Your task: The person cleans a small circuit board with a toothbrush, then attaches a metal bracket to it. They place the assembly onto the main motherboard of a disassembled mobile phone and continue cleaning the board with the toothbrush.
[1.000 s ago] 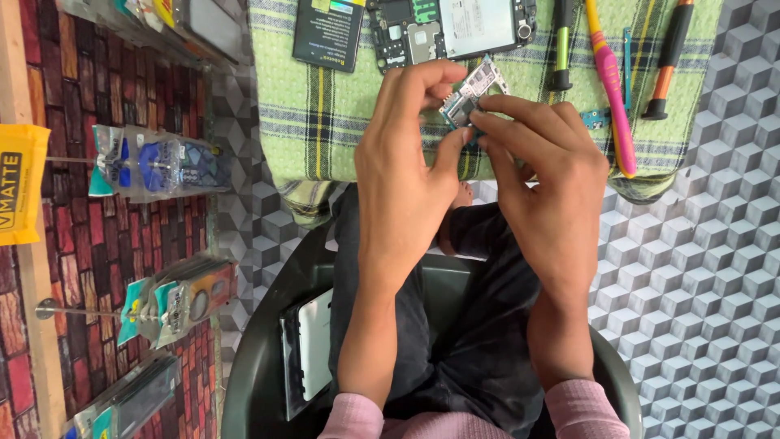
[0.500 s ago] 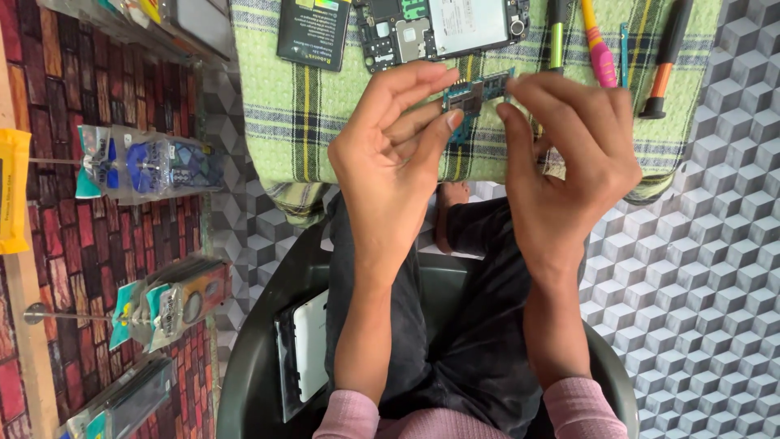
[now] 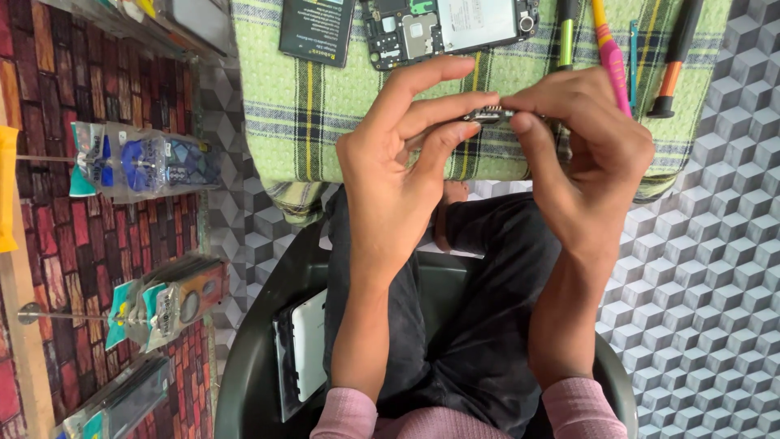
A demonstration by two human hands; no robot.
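Green-and-yellow plaid cloth [image 3: 325, 106] covers the desk in the head view, which looks down past the person's lap. Both bare hands meet above the cloth's near edge. The left hand [image 3: 398, 171] and the right hand [image 3: 589, 154] pinch between their fingertips a small, thin, dark electronic part with a metal edge [image 3: 490, 116]; each grip is closed on it, thumbs below and fingers on top. The part is held in the air, edge-on to the camera, so its face cannot be made out.

Beyond the hands, on the cloth, lie an opened phone body with its bare circuit board showing [image 3: 451, 28], a flat black rectangular battery [image 3: 317, 28], a green-and-black screwdriver [image 3: 566, 32], a pink-and-yellow tool [image 3: 611, 61], a thin teal pry tool [image 3: 633, 53] and an orange-and-black screwdriver [image 3: 674, 61]. A white-backed phone panel [image 3: 305, 349] leans on the dark plastic chair seat [image 3: 260, 366] beside the person's leg. Bagged accessories hang on pegs against a brick-pattern wall [image 3: 49, 203] at left.

Judged from this: the part is tiny and held only by fingertips over the lap, so a slip could drop it into the dark clothing or onto the patterned floor [image 3: 699, 284], where it would be hard to find. Pressing from both ends could bend or crack it. Bare fingers could smear its contacts.
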